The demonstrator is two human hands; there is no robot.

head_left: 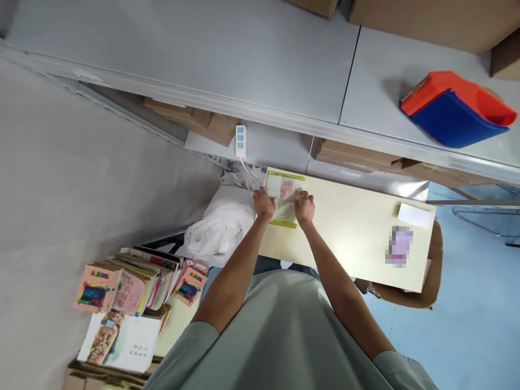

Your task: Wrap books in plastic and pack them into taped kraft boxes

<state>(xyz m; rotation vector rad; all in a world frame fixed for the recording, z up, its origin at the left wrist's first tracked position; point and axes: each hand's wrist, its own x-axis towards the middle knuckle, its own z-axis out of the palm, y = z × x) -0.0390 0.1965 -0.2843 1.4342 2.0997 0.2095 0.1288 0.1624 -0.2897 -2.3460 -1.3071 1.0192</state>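
On the pale yellow tabletop lies a flat clear plastic pouch with yellow-green bands along its far and near edges. A white patch covers its left part, and something pinkish shows through the plastic; what it is I cannot make out. My left hand grips the pouch's left edge, fingers curled. At the right edge, my right hand is closed on the plastic, with its fingertips partly hidden.
White plastic bags bulge left of the table. A power strip sits on the shelf behind. Further right lie a white paper and a pixelated purple item. Books stack at lower left; a red-and-blue holder stands on the upper shelf.
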